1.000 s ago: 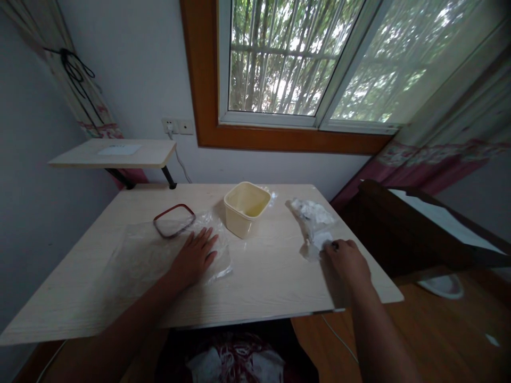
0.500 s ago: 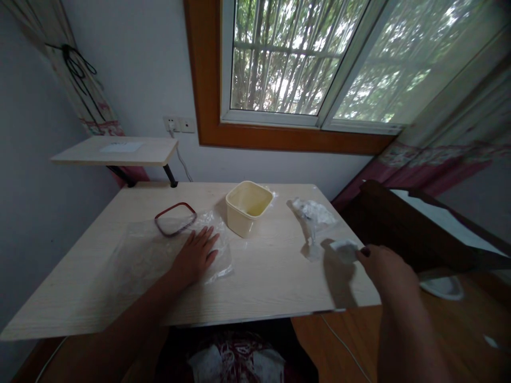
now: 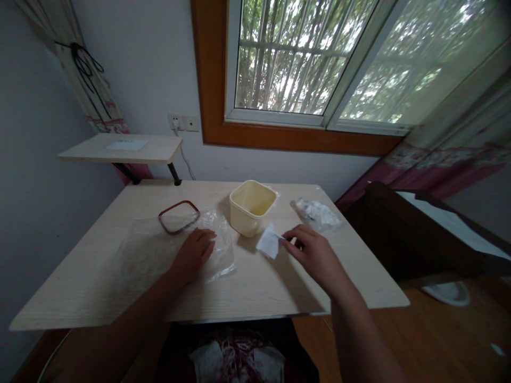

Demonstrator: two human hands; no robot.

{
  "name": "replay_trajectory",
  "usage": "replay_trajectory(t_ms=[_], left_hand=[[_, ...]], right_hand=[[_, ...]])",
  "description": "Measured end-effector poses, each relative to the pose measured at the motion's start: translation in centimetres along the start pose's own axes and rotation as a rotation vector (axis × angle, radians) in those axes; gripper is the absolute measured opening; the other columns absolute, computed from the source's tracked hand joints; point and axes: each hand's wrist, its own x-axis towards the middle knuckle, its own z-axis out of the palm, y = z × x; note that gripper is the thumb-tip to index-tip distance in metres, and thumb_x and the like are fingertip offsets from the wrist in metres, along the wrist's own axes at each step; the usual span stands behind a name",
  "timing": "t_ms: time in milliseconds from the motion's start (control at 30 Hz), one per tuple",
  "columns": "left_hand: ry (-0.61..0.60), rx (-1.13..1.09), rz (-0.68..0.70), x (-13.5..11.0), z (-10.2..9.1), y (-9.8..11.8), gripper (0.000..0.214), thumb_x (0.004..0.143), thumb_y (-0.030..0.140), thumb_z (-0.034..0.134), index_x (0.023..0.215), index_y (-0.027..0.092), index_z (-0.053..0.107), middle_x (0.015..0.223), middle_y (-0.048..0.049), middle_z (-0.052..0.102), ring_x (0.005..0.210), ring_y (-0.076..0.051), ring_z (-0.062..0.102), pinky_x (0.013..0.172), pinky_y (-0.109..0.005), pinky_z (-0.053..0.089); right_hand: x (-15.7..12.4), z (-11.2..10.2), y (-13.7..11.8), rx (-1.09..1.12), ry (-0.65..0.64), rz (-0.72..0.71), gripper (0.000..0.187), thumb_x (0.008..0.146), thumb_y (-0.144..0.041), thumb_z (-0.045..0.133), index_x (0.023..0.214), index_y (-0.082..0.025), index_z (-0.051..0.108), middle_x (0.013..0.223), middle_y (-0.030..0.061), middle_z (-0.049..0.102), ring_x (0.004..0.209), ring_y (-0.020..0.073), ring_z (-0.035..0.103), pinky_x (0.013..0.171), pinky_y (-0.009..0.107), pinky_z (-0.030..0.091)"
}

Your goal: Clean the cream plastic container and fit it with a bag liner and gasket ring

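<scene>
My right hand (image 3: 309, 247) pinches a small white sheet (image 3: 269, 242), paper or tissue, by its edge; it hangs over the table just right of the cream plastic bin (image 3: 245, 218). My left hand (image 3: 196, 247) rests on a clear plastic bag (image 3: 147, 255) spread flat across the table's left half, its fingers loosely bent and holding nothing. A dark red rounded frame (image 3: 191, 203) lies at the bag's far edge, partly over it. The bin stands upright and open at the top, between and beyond my hands.
Crumpled clear plastic (image 3: 319, 214) lies at the table's right side. On the back left a raised shelf (image 3: 155, 150) bears a white paper (image 3: 126, 144). A dark brown piece of furniture (image 3: 375, 229) stands right of the table (image 3: 239, 298). A window is behind.
My right hand has swung left from the table's right edge to beside the bin, carrying the white sheet. My left hand stays on the bag, its fingers now more bent.
</scene>
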Motion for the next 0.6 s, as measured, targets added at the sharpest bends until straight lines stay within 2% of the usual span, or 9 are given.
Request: replay_trajectory(t_ms=[67,133,300,433,533,600], left_hand=[[0.051,-0.073,-0.056,0.0,-0.4,0.0,0.027,0.103,0.031,0.044,0.115,0.021,0.066,0.116,-0.0075,0.069,0.113,-0.022,0.061,0.108,-0.044,0.045],[0.089,-0.129,-0.094,0.0,-0.8,0.1,0.025,0.102,0.031,0.045,0.11,0.021,0.066,0.109,-0.0069,0.07,0.106,-0.022,0.062,0.099,-0.04,0.049],[0.174,-0.183,-0.138,0.1,-1.5,0.0,0.021,0.1,0.032,0.05,0.109,0.02,0.065,0.098,-0.006,0.068,0.09,-0.02,0.063,0.084,-0.036,0.052],[0.242,-0.116,0.049,-0.1,-1.8,-0.1,0.024,0.097,0.028,0.058,0.12,0.022,0.063,0.107,-0.0071,0.064,0.099,-0.02,0.061,0.09,-0.038,0.053],[0.217,0.0,0.202,-0.2,-1.8,0.1,0.033,0.092,0.029,0.067,0.125,0.027,0.063,0.118,-0.0081,0.061,0.109,-0.023,0.058,0.097,-0.044,0.051],[0.181,0.041,0.24,-0.2,-1.6,0.2,0.037,0.091,0.029,0.07,0.127,0.028,0.062,0.122,-0.0086,0.06,0.112,-0.025,0.057,0.1,-0.047,0.05]], right_hand=[[0.6,2.6,-1.3,0.037,-0.032,-0.014,0.014,0.095,-0.03,0.062,0.091,-0.021,0.073,0.089,0.0037,0.069,0.072,0.015,0.065,0.068,0.027,0.05],[1.0,5.2,-2.4,0.04,-0.052,-0.033,0.01,0.094,-0.025,0.064,0.095,-0.021,0.073,0.091,0.0033,0.07,0.078,0.0158,0.067,0.071,0.027,0.051],[1.4,10.6,-5.1,-0.12,-0.071,-0.044,0.014,0.095,-0.025,0.062,0.102,-0.021,0.073,0.099,0.005,0.071,0.087,0.0182,0.069,0.076,0.026,0.052],[1.7,12.9,-6.4,-0.232,-0.103,-0.13,0.016,0.098,-0.028,0.059,0.103,-0.021,0.072,0.099,0.0054,0.071,0.09,0.019,0.068,0.077,0.026,0.052],[2.0,13.6,-6.5,-0.241,-0.104,-0.166,0.017,0.099,-0.029,0.057,0.105,-0.021,0.072,0.099,0.0052,0.07,0.091,0.019,0.068,0.078,0.027,0.052],[2.2,13.9,-6.3,-0.223,-0.1,-0.191,0.017,0.099,-0.028,0.057,0.106,-0.021,0.071,0.1,0.0051,0.07,0.091,0.0188,0.068,0.079,0.027,0.053]])
